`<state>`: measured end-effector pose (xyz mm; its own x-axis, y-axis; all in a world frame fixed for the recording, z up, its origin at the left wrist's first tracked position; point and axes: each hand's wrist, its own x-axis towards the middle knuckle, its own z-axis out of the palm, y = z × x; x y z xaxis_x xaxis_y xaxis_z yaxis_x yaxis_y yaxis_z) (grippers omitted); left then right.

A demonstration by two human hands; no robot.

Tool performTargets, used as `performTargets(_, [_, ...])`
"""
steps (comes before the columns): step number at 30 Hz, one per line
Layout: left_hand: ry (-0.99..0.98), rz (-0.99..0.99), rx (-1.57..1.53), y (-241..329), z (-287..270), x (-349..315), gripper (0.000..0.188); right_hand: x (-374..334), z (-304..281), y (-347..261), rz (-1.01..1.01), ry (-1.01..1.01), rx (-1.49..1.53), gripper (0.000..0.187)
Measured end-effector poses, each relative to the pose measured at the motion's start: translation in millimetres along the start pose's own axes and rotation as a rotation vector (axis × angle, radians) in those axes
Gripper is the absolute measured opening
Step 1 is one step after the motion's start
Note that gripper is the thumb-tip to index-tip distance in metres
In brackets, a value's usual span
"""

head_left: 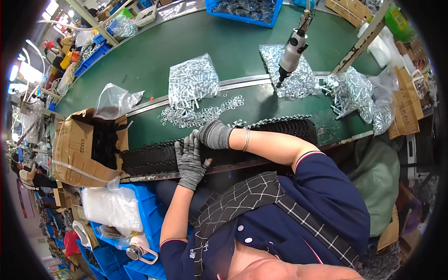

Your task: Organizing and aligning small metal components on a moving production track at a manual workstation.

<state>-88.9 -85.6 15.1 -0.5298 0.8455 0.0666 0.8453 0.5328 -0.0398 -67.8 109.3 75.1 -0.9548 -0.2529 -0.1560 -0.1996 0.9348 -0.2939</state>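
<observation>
A long row of thin black parts (154,158), packed side by side, lies along the near edge of the green bench. My left hand (190,163), in a grey striped glove, lies flat over the row with its fingers stretched away from me. Beside its fingertips is my right hand (214,134), gloved alike. Its fingers are curled together at the far edge of the row, and whatever they pinch is too small to make out. Small shiny metal rings (196,116) are heaped just beyond both hands. Bits of bright metal (275,122) line the row's far edge on the right.
A bag of metal pins (193,79) lies behind the rings. A power screwdriver (291,53) hangs over another bag of hardware (305,77). The cardboard box (74,151) at left holds black parts. A blue bin (245,11) stands at the back, and blue crates (151,205) stand below left.
</observation>
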Motion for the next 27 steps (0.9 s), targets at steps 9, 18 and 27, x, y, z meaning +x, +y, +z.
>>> performTargets(9, [0.193, 0.342, -0.458, 6, -59, 81, 0.092, -137, 35, 49, -0.380, 0.514, -0.112, 0.061])
performTargets(18, [-0.589, 0.282, -0.500, 69, -72, 162, 0.066, -165, 59, 64, -0.344, 0.363, -0.153, 0.069])
performTargets(27, [-0.501, 0.295, -0.498, 79, -55, 166, 0.046, -189, 63, 80, -0.324, 0.399, -0.116, 0.067])
